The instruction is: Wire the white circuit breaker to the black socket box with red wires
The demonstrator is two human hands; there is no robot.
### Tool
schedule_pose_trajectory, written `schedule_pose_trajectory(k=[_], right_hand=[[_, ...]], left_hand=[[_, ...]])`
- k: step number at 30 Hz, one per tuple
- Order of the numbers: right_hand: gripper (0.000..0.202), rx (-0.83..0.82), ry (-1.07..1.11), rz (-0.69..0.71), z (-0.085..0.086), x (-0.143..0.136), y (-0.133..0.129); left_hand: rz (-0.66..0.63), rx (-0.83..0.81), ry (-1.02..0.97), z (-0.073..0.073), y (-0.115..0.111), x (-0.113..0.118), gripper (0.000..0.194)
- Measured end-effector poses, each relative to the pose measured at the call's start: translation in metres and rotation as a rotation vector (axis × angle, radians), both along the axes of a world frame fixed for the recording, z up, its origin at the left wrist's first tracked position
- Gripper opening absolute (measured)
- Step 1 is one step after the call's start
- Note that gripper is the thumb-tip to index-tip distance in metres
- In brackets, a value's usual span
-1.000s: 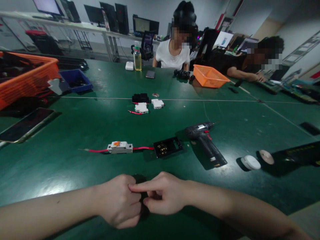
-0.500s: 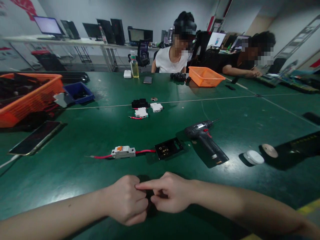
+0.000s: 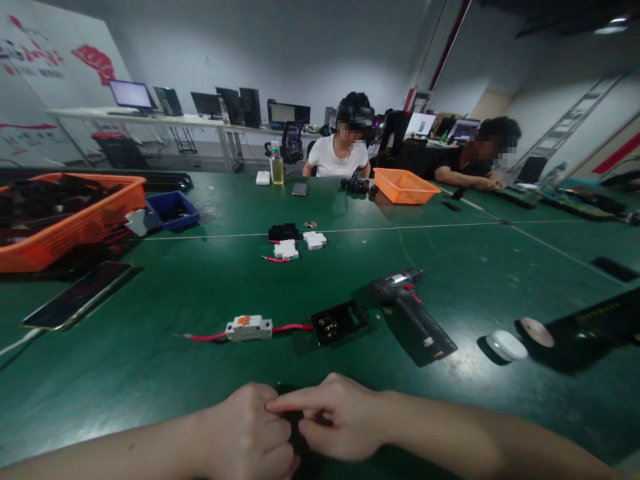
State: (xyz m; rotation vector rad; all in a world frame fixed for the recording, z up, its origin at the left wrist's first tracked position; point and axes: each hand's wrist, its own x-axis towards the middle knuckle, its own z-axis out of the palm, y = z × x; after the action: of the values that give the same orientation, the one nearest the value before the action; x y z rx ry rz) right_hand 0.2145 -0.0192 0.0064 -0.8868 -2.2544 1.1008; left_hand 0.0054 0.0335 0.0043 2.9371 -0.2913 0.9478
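Note:
My left hand (image 3: 253, 433) is a closed fist near the front edge of the view, with nothing visible in it. The extended index finger of my right hand (image 3: 343, 419) touches its knuckles; the other fingers are curled, and nothing shows in them. Beyond the hands lies a white breaker (image 3: 249, 328) with an orange switch. A red wire (image 3: 293, 327) runs from it to an open black box (image 3: 339, 323) with brass-coloured parts inside. A dark cordless drill (image 3: 413, 313) lies right of the box.
White modules (image 3: 286, 250) and a black part (image 3: 283, 232) lie mid-table. At left are a phone (image 3: 77, 297), an orange basket (image 3: 100, 220) and a blue bin (image 3: 173, 211). Right of the drill is a white round object (image 3: 507, 345). Two people sit across the table.
The view has tilted up, so the table objects and both hands appear lower. My hands keep the same pose, right index finger against the left fist.

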Motion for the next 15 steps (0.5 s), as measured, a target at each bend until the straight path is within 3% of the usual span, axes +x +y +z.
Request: schedule_pose_trajectory(k=[7,11,15], right_hand=[[0.05,-0.051,-0.05,0.038,0.01,-0.001,0.002],[0.047,-0.079,-0.075,0.095,0.019,-0.001,0.006],[0.047,-0.015,-0.03,0.108,0.01,0.0,0.006]], left_hand=[[-0.032,-0.022,-0.001,-0.002,-0.004,-0.004,0.036],[-0.115,-0.011,0.113,-0.01,-0.004,-0.01,0.027],[-0.171,0.043,0.204,-0.013,0.0,-0.011,0.028]])
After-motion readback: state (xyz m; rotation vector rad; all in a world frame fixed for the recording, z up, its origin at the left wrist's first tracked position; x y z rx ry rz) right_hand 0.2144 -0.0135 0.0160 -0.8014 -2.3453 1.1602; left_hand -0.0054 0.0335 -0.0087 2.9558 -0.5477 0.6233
